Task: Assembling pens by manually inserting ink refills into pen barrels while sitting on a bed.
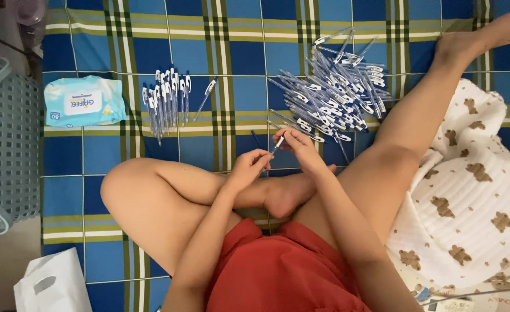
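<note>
Pinching one pen between both grips: right hand on upper end, left hand on lower; axis slants up-right, over crossed legs, loose pen pile nearer right hand

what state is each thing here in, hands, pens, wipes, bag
left hand: closed on a thin pen part
right hand: gripping pen
big pen pile: loose, jumbled
small pen group: laid side by side
wipes pack: closed, flat
white bag: crumpled
</note>
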